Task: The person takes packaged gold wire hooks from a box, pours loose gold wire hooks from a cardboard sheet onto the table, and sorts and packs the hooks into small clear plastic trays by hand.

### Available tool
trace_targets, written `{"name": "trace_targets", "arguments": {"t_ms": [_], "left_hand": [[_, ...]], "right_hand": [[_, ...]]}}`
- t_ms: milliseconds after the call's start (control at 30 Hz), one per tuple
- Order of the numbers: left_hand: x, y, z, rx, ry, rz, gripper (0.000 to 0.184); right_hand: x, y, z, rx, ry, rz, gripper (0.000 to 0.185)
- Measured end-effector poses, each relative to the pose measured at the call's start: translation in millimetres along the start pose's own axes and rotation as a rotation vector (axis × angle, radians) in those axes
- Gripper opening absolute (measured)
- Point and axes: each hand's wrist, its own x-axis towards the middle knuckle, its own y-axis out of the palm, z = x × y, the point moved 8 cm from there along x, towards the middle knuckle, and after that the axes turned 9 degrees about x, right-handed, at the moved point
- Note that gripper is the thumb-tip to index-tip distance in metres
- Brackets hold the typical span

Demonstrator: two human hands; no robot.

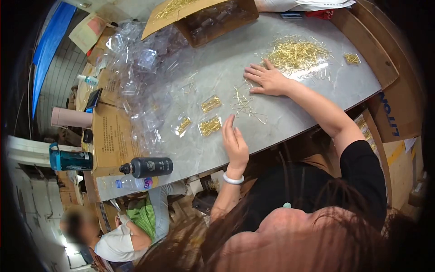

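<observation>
My right hand [270,81] lies palm down on the grey table [290,106] with its fingers spread, holding nothing. Its fingertips are beside a large heap of gold-coloured bent wire pieces [297,52]. My left hand [235,144], with a white bangle [233,178] on its wrist, rests on its edge, fingers stretched out and nothing visible in it. Between the hands lie loose thin wire pieces [247,108]. Left of my left hand are three small clear packs of gold wire pieces: one pack [210,126] closest, another pack [211,104] behind it, and a third pack [183,126] further left.
Clear plastic packaging [147,59] is piled along the left. An open cardboard box [217,22] stands at the back. A black bottle [152,167] and a clear plastic bottle [136,182] lie near the left edge. Another person [122,240] sits beyond that edge. A cardboard strip [362,41] borders the right.
</observation>
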Motion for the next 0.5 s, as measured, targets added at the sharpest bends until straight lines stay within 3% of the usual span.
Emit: {"name": "trace_targets", "arguments": {"t_ms": [100, 233, 333, 367, 500], "left_hand": [[-12, 5, 2, 0.128, 0.064, 0.017, 0.036], [-11, 15, 7, 0.196, 0.072, 0.062, 0.037], [-12, 17, 4, 0.236, 0.082, 0.067, 0.035], [-13, 18, 3, 0.250, 0.087, 0.080, 0.036], [-15, 23, 0, 0.304, 0.109, 0.121, 0.038]], "right_hand": [[1, -8, 16, -0.095, -0.135, 0.033, 0.072], [-2, -7, 9, -0.158, -0.074, 0.010, 0.073], [-10, 0, 15, -0.021, -0.200, 0.122, 0.074], [-10, -7, 2, -0.102, -0.101, 0.115, 0.073], [-12, -13, 3, -0.201, -0.154, 0.160, 0.069]]}}
